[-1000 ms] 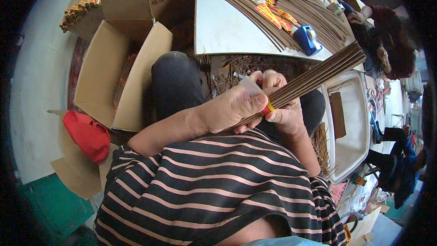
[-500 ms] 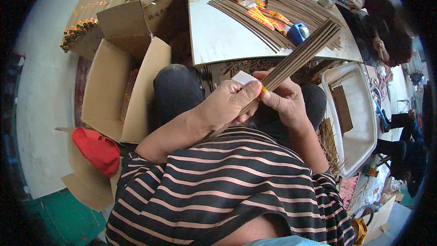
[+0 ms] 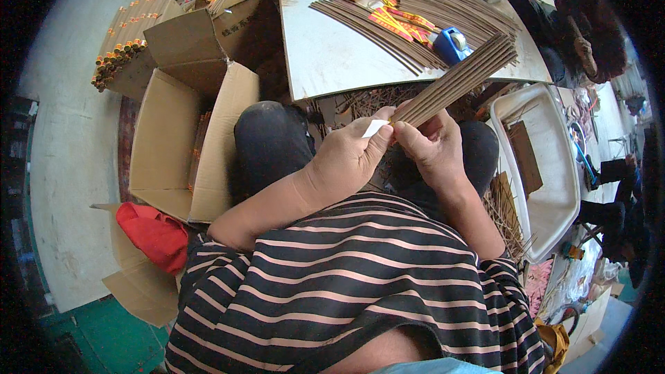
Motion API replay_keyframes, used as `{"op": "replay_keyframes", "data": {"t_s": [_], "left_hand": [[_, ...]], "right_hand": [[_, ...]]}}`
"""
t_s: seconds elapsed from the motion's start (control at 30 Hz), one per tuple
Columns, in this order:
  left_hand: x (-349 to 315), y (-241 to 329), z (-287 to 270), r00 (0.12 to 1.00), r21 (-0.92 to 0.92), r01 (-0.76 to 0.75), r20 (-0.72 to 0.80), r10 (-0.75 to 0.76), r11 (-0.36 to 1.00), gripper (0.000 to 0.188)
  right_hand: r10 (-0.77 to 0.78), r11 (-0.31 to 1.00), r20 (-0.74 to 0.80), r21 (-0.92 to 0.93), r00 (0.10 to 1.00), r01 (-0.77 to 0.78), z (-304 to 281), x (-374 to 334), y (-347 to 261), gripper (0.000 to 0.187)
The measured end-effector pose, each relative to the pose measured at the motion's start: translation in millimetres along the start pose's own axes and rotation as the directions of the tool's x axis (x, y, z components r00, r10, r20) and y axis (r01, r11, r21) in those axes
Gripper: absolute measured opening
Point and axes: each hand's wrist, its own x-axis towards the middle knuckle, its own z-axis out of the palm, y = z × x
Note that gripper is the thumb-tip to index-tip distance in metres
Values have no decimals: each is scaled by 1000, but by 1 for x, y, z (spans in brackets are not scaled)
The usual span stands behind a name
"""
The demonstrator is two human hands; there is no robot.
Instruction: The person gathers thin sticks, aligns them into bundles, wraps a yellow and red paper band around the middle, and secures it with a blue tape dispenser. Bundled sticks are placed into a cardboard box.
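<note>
Above my lap, both hands grip a bundle of thin brown incense sticks that slants up to the right. My left hand is closed, thumb pressed at the lower part of the bundle on a paper label whose white side shows. My right hand is closed around the bundle from the right, its thumb close to the left thumb. The fingers behind the sticks are partly hidden. Beyond the hands, a blue tape dispenser stands on the white table, beside red and yellow labels and loose incense sticks.
At my left stands an open cardboard box with some bundles inside, and a red cloth lies near it. Banded bundles are stacked at the far left. A white plastic tub is at my right. Another person is at the far right.
The red and yellow part of the label seen between my thumbs is now mostly covered. Its white end has tipped lower, and the hands have shifted slightly around the bundle.
</note>
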Motion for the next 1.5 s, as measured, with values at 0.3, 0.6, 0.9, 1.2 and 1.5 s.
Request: {"op": "replay_keyframes", "data": {"t_s": [0.3, 0.6, 0.9, 1.2, 1.5], "left_hand": [[4, -3, 1, 962, 350, -264, 32, 270, 899, 43], [10, -14, 12, 960, 599, -275, 135, 243, 752, 52], [23, -31, 27, 963, 866, -230, 137, 231, 444, 48], [27, -32, 14, 981, 738, -195, 133, 144, 646, 46], [24, -23, 9, 991, 519, -124, 112, 77, 846, 45]], "right_hand": [[37, 999, -32, 16, 999, -36, -2, -2, -1, 27], [116, 993, -84, 11, 990, -116, -8, 5, 7, 22], [159, 983, -69, 103, 985, -151, -14, 22, 23, 25], [116, 993, 86, -24, 989, -114, -23, 28, 27, 34], [14, 996, 184, -90, 983, 2, -25, 26, 17, 32]]}}
